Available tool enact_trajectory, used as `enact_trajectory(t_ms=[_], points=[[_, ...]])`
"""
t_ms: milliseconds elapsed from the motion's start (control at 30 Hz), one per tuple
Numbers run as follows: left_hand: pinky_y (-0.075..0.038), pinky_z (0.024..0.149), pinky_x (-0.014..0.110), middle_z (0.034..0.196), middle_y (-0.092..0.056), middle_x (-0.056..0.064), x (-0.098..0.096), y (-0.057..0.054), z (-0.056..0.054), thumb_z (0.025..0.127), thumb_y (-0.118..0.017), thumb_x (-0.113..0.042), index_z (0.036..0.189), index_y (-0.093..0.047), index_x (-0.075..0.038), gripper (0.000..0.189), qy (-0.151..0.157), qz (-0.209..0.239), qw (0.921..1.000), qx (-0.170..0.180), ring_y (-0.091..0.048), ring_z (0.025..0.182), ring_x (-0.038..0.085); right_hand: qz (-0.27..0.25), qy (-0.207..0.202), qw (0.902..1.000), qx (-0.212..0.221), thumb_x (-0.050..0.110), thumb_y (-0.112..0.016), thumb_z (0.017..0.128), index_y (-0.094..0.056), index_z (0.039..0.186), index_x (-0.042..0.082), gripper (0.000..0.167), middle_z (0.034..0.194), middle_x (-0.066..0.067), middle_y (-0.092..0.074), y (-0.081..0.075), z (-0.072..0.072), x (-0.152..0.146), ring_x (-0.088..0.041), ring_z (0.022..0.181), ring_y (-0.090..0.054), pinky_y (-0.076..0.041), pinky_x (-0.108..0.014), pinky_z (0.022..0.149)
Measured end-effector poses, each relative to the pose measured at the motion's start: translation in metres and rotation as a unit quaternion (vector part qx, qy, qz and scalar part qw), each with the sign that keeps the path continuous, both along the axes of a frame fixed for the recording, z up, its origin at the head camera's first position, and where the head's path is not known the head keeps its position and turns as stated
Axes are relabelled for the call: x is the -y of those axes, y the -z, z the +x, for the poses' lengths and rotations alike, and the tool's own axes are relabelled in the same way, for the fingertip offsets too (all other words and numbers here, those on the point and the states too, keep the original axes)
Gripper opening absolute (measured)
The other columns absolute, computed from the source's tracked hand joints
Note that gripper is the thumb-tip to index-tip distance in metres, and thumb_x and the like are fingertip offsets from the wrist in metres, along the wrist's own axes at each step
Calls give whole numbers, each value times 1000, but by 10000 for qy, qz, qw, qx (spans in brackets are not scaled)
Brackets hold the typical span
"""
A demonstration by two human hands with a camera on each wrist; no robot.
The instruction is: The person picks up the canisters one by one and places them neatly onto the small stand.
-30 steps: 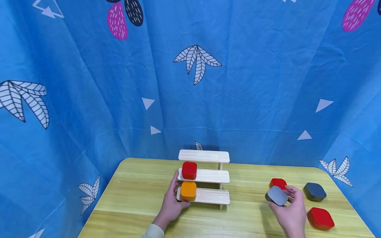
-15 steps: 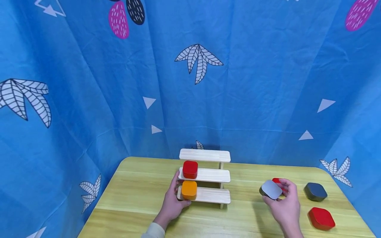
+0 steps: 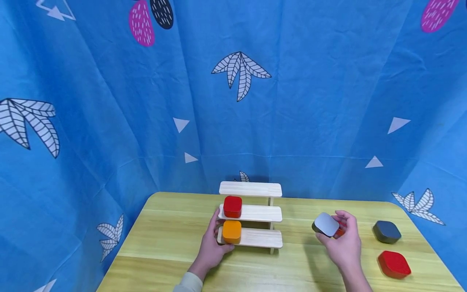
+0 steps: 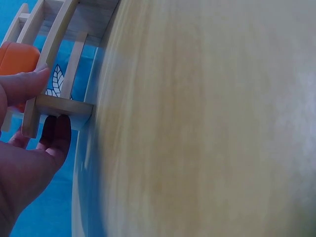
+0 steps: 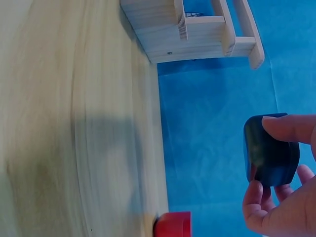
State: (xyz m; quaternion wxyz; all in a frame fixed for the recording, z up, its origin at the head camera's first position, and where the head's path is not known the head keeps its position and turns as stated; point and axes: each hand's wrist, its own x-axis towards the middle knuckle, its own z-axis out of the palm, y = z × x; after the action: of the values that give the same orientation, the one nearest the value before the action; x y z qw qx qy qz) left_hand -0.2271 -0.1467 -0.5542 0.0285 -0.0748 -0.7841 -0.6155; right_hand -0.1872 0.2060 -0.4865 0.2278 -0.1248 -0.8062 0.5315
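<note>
A three-step pale wooden shelf (image 3: pixel 259 213) stands on the table. My left hand (image 3: pixel 211 250) grips its left end, thumb at the front edge of the lowest step and fingers around behind. An orange rounded block (image 3: pixel 232 232) sits on that step, close to the thumb. On the middle step is a red rounded block (image 3: pixel 232 207), also at the left end. Between thumb and fingers, my right hand (image 3: pixel 343 245) holds a dark grey rounded block (image 5: pixel 266 153) in the air, tilted, right of the shelf. Behind that hand another red block (image 5: pixel 173 224) is mostly hidden in the head view.
At the right of the wooden table (image 3: pixel 175 227) lie a second dark grey block (image 3: pixel 386 231) and, nearer, a red block (image 3: pixel 394 264). A blue patterned curtain (image 3: pixel 310 101) hangs behind the table and along both sides.
My right hand has carried the dark grey block leftward and slightly up, now covering more of the red block behind. The left hand stays on the shelf.
</note>
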Motion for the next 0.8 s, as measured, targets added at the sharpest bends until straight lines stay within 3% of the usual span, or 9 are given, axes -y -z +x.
enact_trajectory(t_ms=[233, 533, 800], points=[[-39, 107, 50, 146, -44, 9, 0, -3, 2, 67, -79, 22, 161, -14, -30, 126, 30, 50, 10000, 16, -46, 131, 34, -56, -97, 9999, -103, -16, -83, 65, -42, 137, 5, 85, 127, -12, -55, -2, -4, 5, -27, 112, -53, -41, -7, 76], [-40, 106, 51, 143, -45, 15, -3, -32, 17, 68, -76, 23, 161, -16, -22, 120, 140, 182, 9997, -16, -45, 131, 38, 7, -227, 9995, -217, -15, -84, 65, -42, 138, 4, 86, 129, -13, -56, -8, -9, 10, -19, 110, -49, -43, -12, 74], [-41, 105, 51, 143, -46, 15, -3, -33, 18, 69, -76, 23, 161, -17, -23, 118, 159, 204, 9996, -71, -47, 129, 38, -21, -324, 9990, -294, -14, -84, 66, -43, 137, 4, 85, 129, -13, -56, -12, -13, 15, -29, 113, -52, -43, -13, 73]])
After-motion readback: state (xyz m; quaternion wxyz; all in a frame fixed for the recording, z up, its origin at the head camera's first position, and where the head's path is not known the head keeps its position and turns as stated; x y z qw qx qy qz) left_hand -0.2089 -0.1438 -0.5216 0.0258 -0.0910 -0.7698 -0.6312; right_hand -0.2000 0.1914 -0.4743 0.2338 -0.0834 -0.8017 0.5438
